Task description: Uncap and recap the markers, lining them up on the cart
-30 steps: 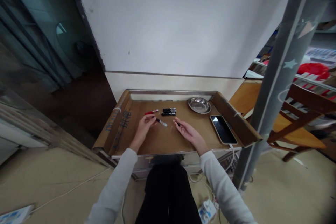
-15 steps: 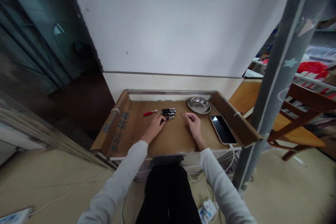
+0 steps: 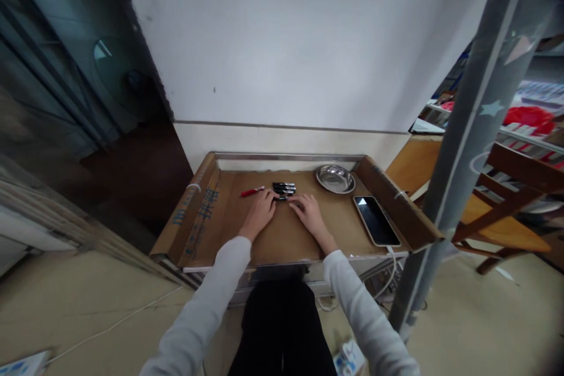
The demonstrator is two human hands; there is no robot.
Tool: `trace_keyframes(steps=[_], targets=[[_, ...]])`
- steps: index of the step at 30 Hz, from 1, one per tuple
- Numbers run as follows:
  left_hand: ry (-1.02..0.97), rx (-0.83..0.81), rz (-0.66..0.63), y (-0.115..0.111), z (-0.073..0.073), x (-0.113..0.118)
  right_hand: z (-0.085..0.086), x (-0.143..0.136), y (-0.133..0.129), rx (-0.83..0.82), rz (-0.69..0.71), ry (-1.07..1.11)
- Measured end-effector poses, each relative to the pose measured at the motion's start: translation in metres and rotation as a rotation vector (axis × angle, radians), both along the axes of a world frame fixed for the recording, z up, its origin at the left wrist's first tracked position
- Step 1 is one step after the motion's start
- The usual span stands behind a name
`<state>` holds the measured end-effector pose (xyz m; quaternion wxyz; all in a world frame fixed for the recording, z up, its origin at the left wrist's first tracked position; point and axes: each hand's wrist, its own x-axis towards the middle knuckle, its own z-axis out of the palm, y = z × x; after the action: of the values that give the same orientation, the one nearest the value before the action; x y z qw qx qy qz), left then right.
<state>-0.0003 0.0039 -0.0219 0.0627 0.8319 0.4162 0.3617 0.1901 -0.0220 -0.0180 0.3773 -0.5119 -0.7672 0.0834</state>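
My left hand (image 3: 263, 207) is closed with its fingertips on the left part of a short black pen-like stick (image 3: 281, 198). From the other side, the fingers of my right hand (image 3: 307, 210) come together at that stick's right end; what they pinch is too small to make out. Just behind my fingers, several similar black sticks (image 3: 283, 187) with clear or silvery right ends lie side by side. A red stick (image 3: 252, 192) of the same kind lies apart, to the left, close to my left fingertips.
A round steel dish (image 3: 335, 180) stands at the back right of the cardboard-covered table (image 3: 282, 241). In front of it lies a phone (image 3: 376, 221) with a white cable (image 3: 391, 267). Raised cardboard sides (image 3: 399, 202) bound the table, and a grey post (image 3: 458, 147) rises at the right.
My right hand has moved left, from beside the dish to the right end of the black stick. My left hand keeps its place on the stick, which now lies more level.
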Motion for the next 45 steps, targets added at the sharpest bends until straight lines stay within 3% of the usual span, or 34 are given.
trace_keyframes(steps=[4, 8, 18, 25, 27, 31, 33, 39, 45], targets=[[0.004, -0.035, -0.014, -0.002, 0.0, -0.001, -0.001, 0.025, -0.003, 0.079, -0.243, 0.09], [0.007, -0.041, 0.009, 0.0, -0.002, 0.001, -0.004, 0.048, -0.007, 0.091, -0.368, 0.142], [-0.005, -0.083, 0.0, 0.006, -0.005, 0.002, -0.017, 0.056, 0.002, 0.069, -0.358, -0.032], [-0.058, -0.085, 0.01, 0.008, -0.008, -0.001, -0.008, 0.038, 0.017, 0.024, -0.419, -0.157], [-0.061, -0.085, 0.014, 0.009, -0.009, -0.001, -0.004, 0.026, 0.014, 0.047, -0.368, -0.144], [-0.072, -0.067, -0.021, 0.011, -0.011, -0.001, 0.001, -0.002, 0.005, 0.063, -0.12, -0.238], [-0.079, -0.069, -0.042, 0.012, -0.013, -0.002, 0.0, -0.011, 0.002, 0.056, -0.09, -0.281], [-0.079, -0.086, -0.021, 0.015, -0.014, -0.002, -0.004, -0.007, -0.004, 0.047, -0.162, -0.226], [-0.081, -0.009, 0.064, 0.006, 0.0, 0.002, -0.005, -0.005, -0.007, -0.002, -0.305, -0.233]])
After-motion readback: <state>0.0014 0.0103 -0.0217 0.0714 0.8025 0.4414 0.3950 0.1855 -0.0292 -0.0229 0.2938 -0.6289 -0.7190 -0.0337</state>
